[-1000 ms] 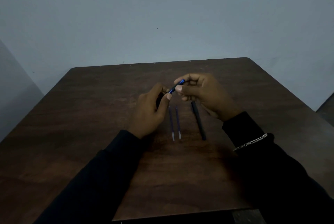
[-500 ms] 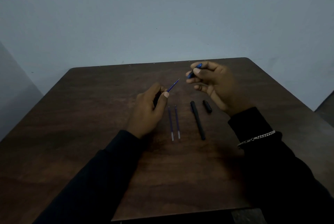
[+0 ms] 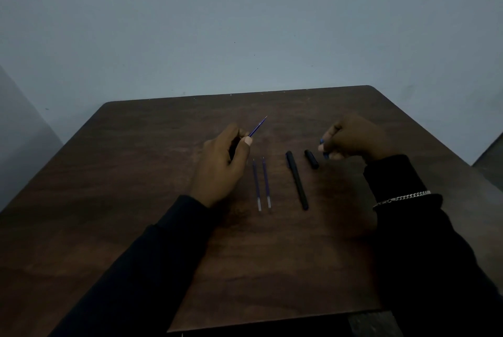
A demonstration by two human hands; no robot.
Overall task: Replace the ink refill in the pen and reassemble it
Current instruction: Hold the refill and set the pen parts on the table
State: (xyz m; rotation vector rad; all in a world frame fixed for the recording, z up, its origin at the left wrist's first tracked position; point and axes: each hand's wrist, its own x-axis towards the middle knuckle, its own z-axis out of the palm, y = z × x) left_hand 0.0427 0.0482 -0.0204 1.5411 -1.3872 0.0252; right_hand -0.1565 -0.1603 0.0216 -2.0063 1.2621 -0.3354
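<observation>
Since half a second ago we see the right hand (image 3: 353, 138) carried down and out to the right, from above the far middle of the table (image 3: 136, 173) to a spot low over the wood beside the black cap (image 3: 311, 159); the left hand (image 3: 223, 162) has kept its place.

Taking things from largest to smallest, we start with the dark wooden table, which fills the lower part of the view against a pale wall (image 3: 245, 23). Both arms come in from below in black sleeves, and a silver chain bracelet (image 3: 401, 197) lies over the right cuff.

Our left hand sits left of centre, its fingers curled shut around a dark pen body that is mostly hidden in the grip. A thin blue refill (image 3: 258, 126) sticks out of it, pointing up and away to the right.

Our right hand is closed in a pinch on a small blue pen piece (image 3: 323, 148), of which only slivers show, so we cannot tell its shape.

Between the hands a capped black pen (image 3: 297, 180) lies lengthwise on the table. Left of it two spare blue refills (image 3: 261, 182) lie side by side, parallel and just apart. The short black cap rests just right of the pen's far end, near the right hand's fingertips.
</observation>
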